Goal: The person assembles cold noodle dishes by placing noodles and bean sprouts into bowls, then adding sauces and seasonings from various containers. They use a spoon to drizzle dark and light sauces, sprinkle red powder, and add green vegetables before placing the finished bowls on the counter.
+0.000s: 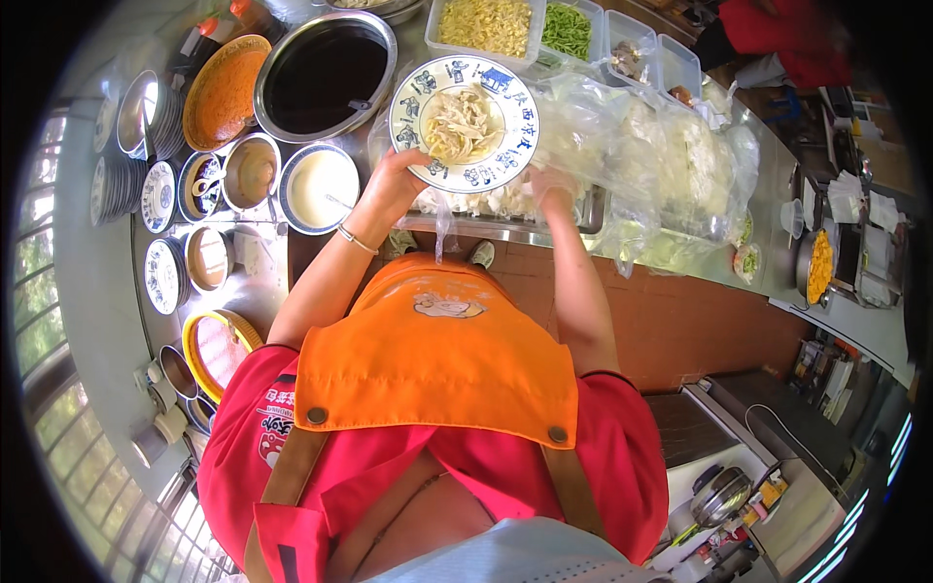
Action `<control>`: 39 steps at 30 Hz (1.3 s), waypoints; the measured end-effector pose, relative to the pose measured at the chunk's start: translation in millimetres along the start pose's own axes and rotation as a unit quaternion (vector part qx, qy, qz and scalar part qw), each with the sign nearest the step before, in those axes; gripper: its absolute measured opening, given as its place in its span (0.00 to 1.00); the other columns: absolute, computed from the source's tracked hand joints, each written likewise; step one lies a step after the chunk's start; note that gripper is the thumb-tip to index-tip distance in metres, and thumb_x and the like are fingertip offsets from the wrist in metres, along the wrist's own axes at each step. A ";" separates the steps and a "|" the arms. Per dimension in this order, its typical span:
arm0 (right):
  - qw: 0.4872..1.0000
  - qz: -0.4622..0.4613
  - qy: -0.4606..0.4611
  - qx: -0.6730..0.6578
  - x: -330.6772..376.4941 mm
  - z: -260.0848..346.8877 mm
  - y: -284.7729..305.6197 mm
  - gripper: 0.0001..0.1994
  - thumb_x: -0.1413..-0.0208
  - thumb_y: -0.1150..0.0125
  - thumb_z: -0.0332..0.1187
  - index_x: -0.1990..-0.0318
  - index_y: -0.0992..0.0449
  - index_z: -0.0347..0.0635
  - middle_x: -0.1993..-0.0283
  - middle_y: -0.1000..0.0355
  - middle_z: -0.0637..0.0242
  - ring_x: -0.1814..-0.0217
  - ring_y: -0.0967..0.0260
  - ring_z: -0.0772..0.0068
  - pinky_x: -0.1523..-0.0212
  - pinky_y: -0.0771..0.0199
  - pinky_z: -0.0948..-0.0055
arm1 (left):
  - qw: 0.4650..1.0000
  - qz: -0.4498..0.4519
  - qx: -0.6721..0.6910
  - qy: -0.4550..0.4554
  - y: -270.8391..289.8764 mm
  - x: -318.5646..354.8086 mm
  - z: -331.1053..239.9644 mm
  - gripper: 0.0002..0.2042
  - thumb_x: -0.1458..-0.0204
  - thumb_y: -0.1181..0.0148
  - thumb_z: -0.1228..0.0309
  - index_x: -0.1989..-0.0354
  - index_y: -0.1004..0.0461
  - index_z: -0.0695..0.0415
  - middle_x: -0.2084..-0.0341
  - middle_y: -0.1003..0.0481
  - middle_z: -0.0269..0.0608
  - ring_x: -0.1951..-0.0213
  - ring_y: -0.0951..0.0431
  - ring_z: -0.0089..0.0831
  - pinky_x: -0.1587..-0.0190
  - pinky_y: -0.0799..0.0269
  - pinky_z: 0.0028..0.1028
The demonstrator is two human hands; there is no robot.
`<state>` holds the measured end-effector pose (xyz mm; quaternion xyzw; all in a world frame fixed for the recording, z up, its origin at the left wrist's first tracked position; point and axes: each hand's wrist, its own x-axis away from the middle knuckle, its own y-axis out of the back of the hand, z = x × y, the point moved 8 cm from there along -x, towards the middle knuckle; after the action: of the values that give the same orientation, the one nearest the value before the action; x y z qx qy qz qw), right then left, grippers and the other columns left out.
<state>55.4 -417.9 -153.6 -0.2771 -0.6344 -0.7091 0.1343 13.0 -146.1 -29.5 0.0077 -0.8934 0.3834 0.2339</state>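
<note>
My left hand (397, 183) grips the near left rim of a white plate (517, 107) with blue drawings round its edge. In the plate's middle lies a small heap of pale, shredded food (462, 124). My right hand (552, 187), in a thin clear glove, is beside the plate's near right edge, over a metal tray (593, 209). White food pieces (466, 202) fill part of that tray. The fingers of my right hand are blurred and partly hidden, so whether they hold anything does not show. A clear plastic bag (637, 136) lies right of the plate.
Far ahead stand clear tubs of yellow bits (483, 26) and green strips (567, 31). To the left are a bowl of dark liquid (326, 78), a bowl of orange sauce (224, 92), a bowl of white liquid (319, 189) and stacked plates (163, 277). Another person's red clothing (787, 39) shows far right.
</note>
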 end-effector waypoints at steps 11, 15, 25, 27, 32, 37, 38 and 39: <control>0.995 -0.075 0.034 0.059 33.0 -46.9 15.8 0.32 0.50 0.42 0.54 0.45 0.30 0.35 0.45 0.29 0.47 0.41 0.34 0.47 0.40 0.35 0.60 | 0.999 -0.012 0.017 0.025 27.8 25.9 5.0 0.22 0.53 0.51 0.83 0.45 0.37 0.66 0.49 0.29 0.47 0.47 0.27 0.38 0.45 0.28 0.39; 0.987 -0.120 -0.021 0.104 15.1 -31.9 -9.7 0.29 0.47 0.43 0.55 0.44 0.27 0.43 0.45 0.28 0.57 0.41 0.33 0.54 0.42 0.32 0.64 | 0.998 -0.029 0.035 0.036 29.0 28.8 24.7 0.23 0.54 0.49 0.84 0.46 0.35 0.61 0.52 0.27 0.46 0.50 0.25 0.36 0.49 0.25 0.35; 0.966 -0.166 0.135 -0.148 25.1 -64.8 32.3 0.20 0.53 0.38 0.31 0.50 0.29 0.41 0.57 0.26 0.48 0.50 0.30 0.44 0.51 0.30 0.56 | 0.995 0.041 -0.022 0.084 -0.7 -27.0 70.6 0.22 0.52 0.50 0.82 0.46 0.37 0.69 0.51 0.28 0.49 0.51 0.25 0.38 0.47 0.26 0.36; 0.919 -0.238 0.236 -0.209 42.0 -61.9 55.5 0.19 0.57 0.38 0.23 0.54 0.30 0.40 0.57 0.29 0.50 0.53 0.31 0.45 0.52 0.31 0.55 | 0.997 0.038 -0.037 0.056 -4.5 -48.3 68.0 0.20 0.52 0.50 0.82 0.47 0.36 0.71 0.51 0.29 0.51 0.50 0.26 0.40 0.46 0.26 0.36; 0.885 -0.310 0.251 -0.240 85.3 -52.9 100.5 0.22 0.57 0.32 0.26 0.51 0.30 0.40 0.50 0.33 0.54 0.50 0.32 0.52 0.50 0.30 0.63 | 1.000 0.007 -0.014 -0.005 -12.7 -70.8 38.0 0.18 0.51 0.51 0.84 0.49 0.35 0.67 0.52 0.28 0.49 0.50 0.26 0.40 0.48 0.26 0.36; 0.848 -0.286 0.201 -0.398 97.9 -78.1 109.5 0.27 0.56 0.31 0.23 0.46 0.31 0.40 0.49 0.31 0.57 0.49 0.31 0.66 0.48 0.31 0.69 | 0.999 -0.004 -0.043 0.014 -12.1 -42.9 18.8 0.22 0.51 0.52 0.84 0.45 0.34 0.61 0.50 0.28 0.44 0.49 0.27 0.34 0.47 0.27 0.35; 0.832 -0.299 0.201 -0.422 102.1 -82.5 114.0 0.28 0.56 0.32 0.22 0.45 0.32 0.40 0.49 0.30 0.58 0.49 0.31 0.67 0.48 0.31 0.69 | 0.999 -0.004 -0.049 0.021 -10.0 -32.4 19.0 0.22 0.51 0.52 0.84 0.45 0.35 0.61 0.50 0.28 0.43 0.49 0.27 0.34 0.47 0.27 0.35; 0.833 -0.308 0.197 -0.415 103.4 -85.2 119.0 0.32 0.57 0.33 0.19 0.41 0.34 0.39 0.48 0.30 0.59 0.48 0.32 0.67 0.47 0.31 0.69 | 0.998 0.009 -0.055 0.019 -9.8 -23.3 19.8 0.24 0.51 0.51 0.84 0.42 0.36 0.60 0.50 0.29 0.42 0.49 0.27 0.33 0.47 0.28 0.32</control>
<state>17.2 -503.2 -0.8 0.0488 -0.2932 -0.9499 -0.0965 27.4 -170.5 -44.6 -0.0201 -0.9086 0.3358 0.2474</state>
